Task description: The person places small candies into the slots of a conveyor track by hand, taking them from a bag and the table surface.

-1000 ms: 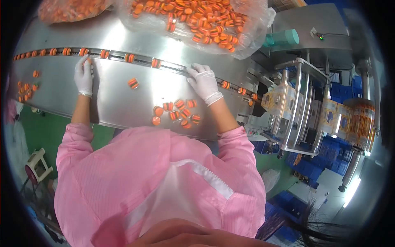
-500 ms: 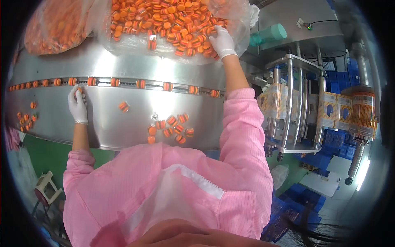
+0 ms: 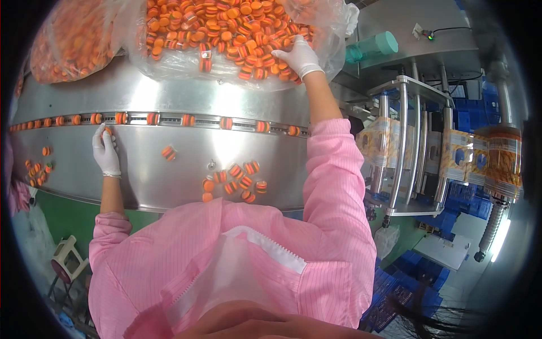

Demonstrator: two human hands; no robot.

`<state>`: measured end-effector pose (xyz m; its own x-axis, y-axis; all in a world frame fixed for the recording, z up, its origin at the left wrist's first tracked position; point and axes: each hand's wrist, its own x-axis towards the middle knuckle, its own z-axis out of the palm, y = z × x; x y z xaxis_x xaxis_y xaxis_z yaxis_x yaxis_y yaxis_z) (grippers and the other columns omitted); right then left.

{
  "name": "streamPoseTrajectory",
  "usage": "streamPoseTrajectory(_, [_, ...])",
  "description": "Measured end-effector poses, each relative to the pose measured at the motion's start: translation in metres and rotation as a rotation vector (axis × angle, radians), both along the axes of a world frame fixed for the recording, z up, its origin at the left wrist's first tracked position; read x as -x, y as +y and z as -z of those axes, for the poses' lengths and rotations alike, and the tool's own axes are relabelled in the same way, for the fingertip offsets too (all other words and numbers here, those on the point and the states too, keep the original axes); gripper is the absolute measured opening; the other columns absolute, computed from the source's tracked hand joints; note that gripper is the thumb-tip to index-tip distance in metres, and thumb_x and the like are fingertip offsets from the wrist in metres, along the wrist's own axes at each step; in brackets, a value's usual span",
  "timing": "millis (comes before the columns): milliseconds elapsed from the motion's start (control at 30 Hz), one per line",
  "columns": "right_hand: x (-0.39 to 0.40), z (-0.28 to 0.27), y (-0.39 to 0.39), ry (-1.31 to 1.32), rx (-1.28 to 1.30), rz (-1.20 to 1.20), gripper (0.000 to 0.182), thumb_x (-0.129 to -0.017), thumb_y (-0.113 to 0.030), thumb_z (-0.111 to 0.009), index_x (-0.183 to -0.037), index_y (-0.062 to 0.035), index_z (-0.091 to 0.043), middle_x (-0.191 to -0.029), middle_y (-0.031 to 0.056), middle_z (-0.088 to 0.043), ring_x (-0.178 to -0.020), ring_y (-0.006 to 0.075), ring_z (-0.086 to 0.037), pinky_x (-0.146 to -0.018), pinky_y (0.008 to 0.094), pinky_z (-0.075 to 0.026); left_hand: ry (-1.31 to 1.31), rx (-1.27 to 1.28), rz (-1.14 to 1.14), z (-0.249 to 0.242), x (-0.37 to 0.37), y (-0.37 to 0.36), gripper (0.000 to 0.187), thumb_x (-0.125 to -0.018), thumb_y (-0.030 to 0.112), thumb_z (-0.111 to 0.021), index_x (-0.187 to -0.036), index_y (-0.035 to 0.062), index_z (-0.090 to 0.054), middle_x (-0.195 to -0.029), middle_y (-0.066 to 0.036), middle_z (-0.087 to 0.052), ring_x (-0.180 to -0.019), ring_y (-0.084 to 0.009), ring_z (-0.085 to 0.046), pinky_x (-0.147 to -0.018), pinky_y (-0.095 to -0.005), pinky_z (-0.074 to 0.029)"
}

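Note:
My left hand point(image 3: 106, 152), in a white glove, is just below the narrow conveyor track point(image 3: 169, 120). Its fingers are curled around an orange burger-shaped candy point(image 3: 108, 131), partly covered by the fingertips. Along the track, similar striped candies sit in a spaced row, closer together at the left. My right hand point(image 3: 299, 57), also gloved, reaches over the front right of a large heap of candies point(image 3: 226, 34) in a clear plastic bag point(image 3: 164, 65). Its thumb is spread away from the fingers, and I see nothing held between them.
Loose candies point(image 3: 245, 182) lie on the steel table point(image 3: 152, 181) near my body, with more at far left. A second filled bag point(image 3: 73, 42) stands at upper left. At right is a roller frame point(image 3: 402, 147) with printed film point(image 3: 458, 155), beside a teal cup point(image 3: 372, 47).
My right hand has shifted slightly left over the heap, its thumb now farther out. My left hand has drawn slightly back from the track. The candies in the track sit at different places.

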<state>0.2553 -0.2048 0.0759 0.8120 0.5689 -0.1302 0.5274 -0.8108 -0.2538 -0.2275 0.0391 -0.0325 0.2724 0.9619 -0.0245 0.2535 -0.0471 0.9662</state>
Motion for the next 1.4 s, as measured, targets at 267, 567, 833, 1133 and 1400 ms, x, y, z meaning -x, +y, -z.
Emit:
streamPoseTrajectory(267, [-0.031, 0.023, -0.008, -0.131, -0.138, -0.028, 0.053, -0.07, -0.042, -0.075, -0.101, -0.0029, -0.059, -0.104, 0.0187, -0.061, -0.099, 0.0338, -0.059, -0.086, 0.0432, -0.048, 0.022, -0.018, 0.013, 0.001, 0.001, 0.0, 0.028, -0.096, 0.02, -0.05, -0.121, 0.0099, -0.057, -0.077, 0.005, -0.053, -0.061, -0.0007, -0.041, -0.053, -0.0146, -0.034])
streamPoseTrajectory(567, [0.003, 0.021, -0.005, -0.171, 0.038, -0.19, 0.03, -0.072, -0.03, -0.07, -0.101, -0.0223, -0.07, -0.11, 0.0158, -0.057, -0.104, 0.0294, -0.054, -0.089, 0.0372, -0.047, 0.058, -0.03, 0.016, -0.002, 0.002, -0.001, 0.027, -0.097, 0.02, -0.05, -0.119, 0.0081, -0.058, -0.082, 0.004, -0.056, -0.063, -0.0015, -0.044, -0.056, -0.0155, -0.038])
streamPoseTrajectory(833, [-0.01, 0.04, 0.012, -0.167, 0.211, -0.243, 0.035, -0.078, -0.024, -0.061, -0.112, -0.0278, -0.065, -0.115, 0.0241, -0.052, -0.103, 0.0364, -0.056, -0.088, 0.04, -0.049, 0.004, -0.033, 0.004, -0.001, 0.001, -0.001, 0.024, -0.096, 0.019, -0.052, -0.117, 0.0101, -0.058, -0.075, 0.005, -0.055, -0.058, -0.0007, -0.044, -0.05, -0.0152, -0.037])
streamPoseTrajectory(1133, [-0.004, 0.019, 0.027, -0.155, 0.417, -0.265, 0.038, -0.079, -0.021, -0.064, -0.117, -0.022, -0.061, -0.115, 0.0244, -0.052, -0.097, 0.0365, -0.061, -0.085, 0.0392, -0.051, -0.005, 0.02, -0.04, -0.002, -0.002, -0.002, 0.023, -0.094, 0.017, -0.055, -0.115, 0.009, -0.06, -0.077, 0.004, -0.056, -0.06, -0.0013, -0.046, -0.051, -0.0157, -0.039])
streamPoseTrajectory(1400, [-0.016, 0.02, 0.008, -0.151, 0.225, -0.282, 0.044, -0.077, -0.03, -0.068, -0.118, -0.0171, -0.059, -0.109, 0.0209, -0.061, -0.101, 0.036, -0.059, -0.089, 0.0401, -0.048, -0.007, -0.014, -0.029, 0.0, -0.003, -0.002, 0.023, -0.095, 0.019, -0.053, -0.115, 0.0087, -0.06, -0.074, 0.004, -0.054, -0.058, -0.0009, -0.045, -0.049, -0.0154, -0.038])
